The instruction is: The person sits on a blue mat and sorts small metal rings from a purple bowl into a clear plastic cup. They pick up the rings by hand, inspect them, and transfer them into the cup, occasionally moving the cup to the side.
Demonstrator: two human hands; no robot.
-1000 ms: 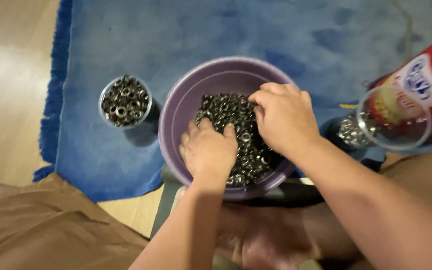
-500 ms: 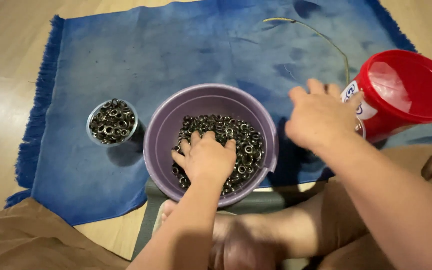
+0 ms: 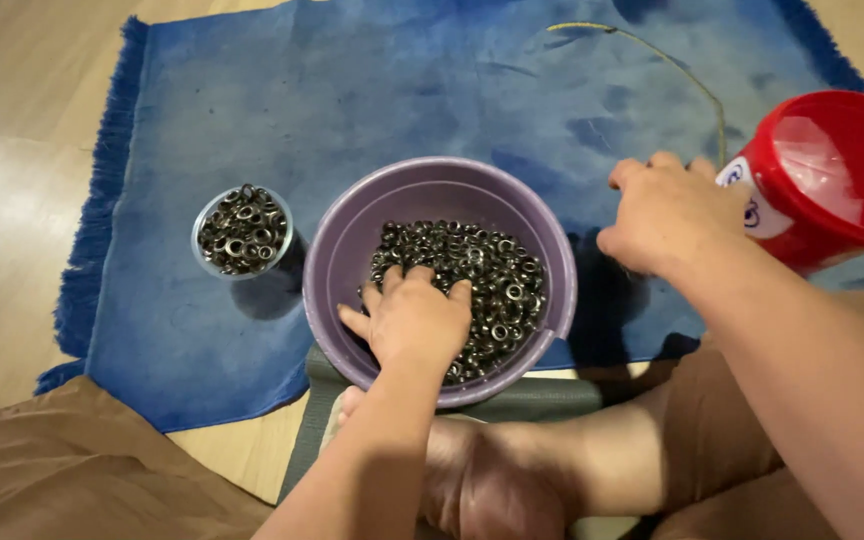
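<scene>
Right hand [image 3: 664, 213] has left the purple bowl [image 3: 352, 250] and now rests loosely curled, holding nothing, against the red tub [image 3: 832, 175] at the rug's [image 3: 352, 90] right edge, while left hand [image 3: 410, 322] lies fingers-spread on the eyelets [image 3: 482, 270] in the bowl mid-rug, small cup [image 3: 243, 231] of eyelets just left.

The red tub [image 3: 837, 175] at the right of the frame was cut off by the picture's edge, and the right hand [image 3: 667, 215] hid part of its label. In the purple bucket [image 3: 422, 195], the left hand [image 3: 414, 322] covered part of the metal eyelets [image 3: 492, 270], its fingers' grip unclear.
</scene>
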